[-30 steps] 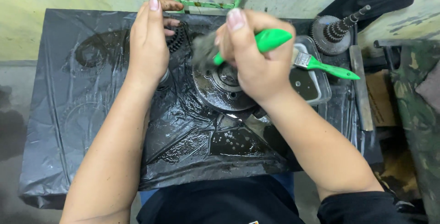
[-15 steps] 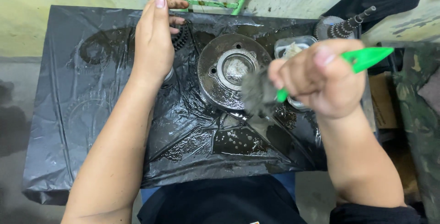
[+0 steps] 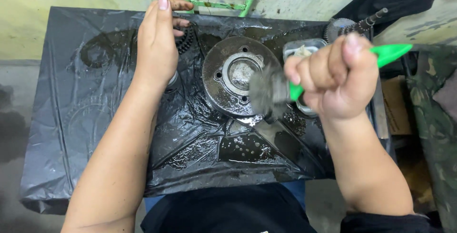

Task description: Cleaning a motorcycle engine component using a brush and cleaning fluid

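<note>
The round metal hub [image 3: 236, 78] lies just left of our right hand [image 3: 335, 83], fist clenched on the green-handled brush [image 3: 285, 90], while our flat left hand [image 3: 157, 42] steadies a gear [image 3: 186, 37].

Before you is a table covered by a wrinkled black plastic sheet [image 3: 71, 133], wet and oily toward the middle. At the centre lies a round metal hub disc [image 3: 233, 78]. At ten o'clock from it sits a dark toothed gear [image 3: 186, 38]. At three o'clock rests a small clear tray [image 3: 300, 49], partly hidden.
</note>
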